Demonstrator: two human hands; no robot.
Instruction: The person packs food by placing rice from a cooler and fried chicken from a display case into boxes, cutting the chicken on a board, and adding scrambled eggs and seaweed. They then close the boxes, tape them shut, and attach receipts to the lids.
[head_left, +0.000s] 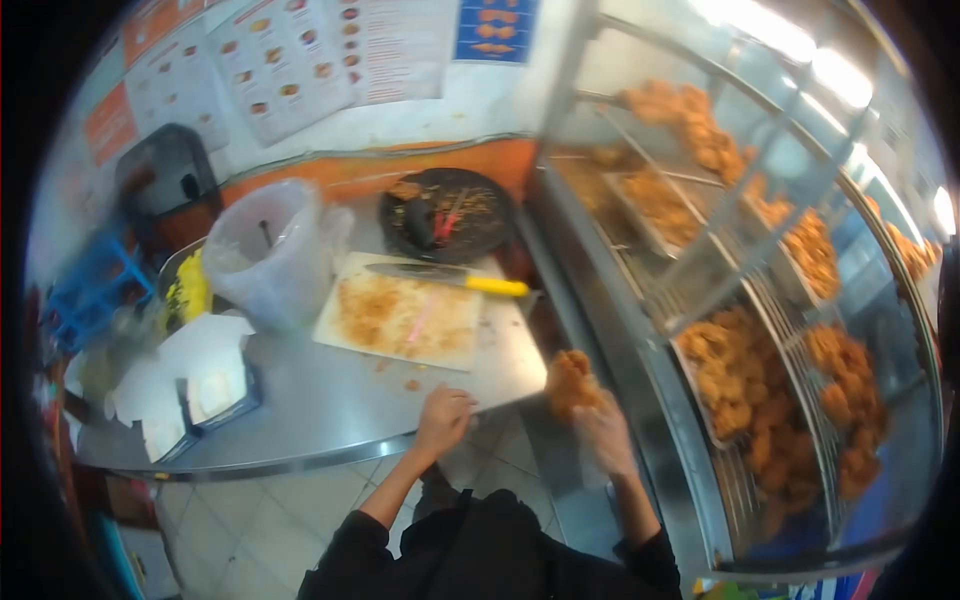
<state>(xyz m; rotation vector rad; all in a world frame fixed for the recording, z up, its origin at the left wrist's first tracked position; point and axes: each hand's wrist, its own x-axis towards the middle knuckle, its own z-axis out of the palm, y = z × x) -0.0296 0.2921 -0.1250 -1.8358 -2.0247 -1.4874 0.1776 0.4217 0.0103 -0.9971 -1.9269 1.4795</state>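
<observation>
Head view: your right hand (603, 438), closed, grips fried chicken (570, 382); your left hand (443, 422), half-curled and empty, hovers by the worktop (320, 405) edge.

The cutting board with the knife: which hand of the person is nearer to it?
The left. The left hand is just in front of the cutting board's near edge; the right hand is farther away, to its right, holding fried chicken.
</observation>
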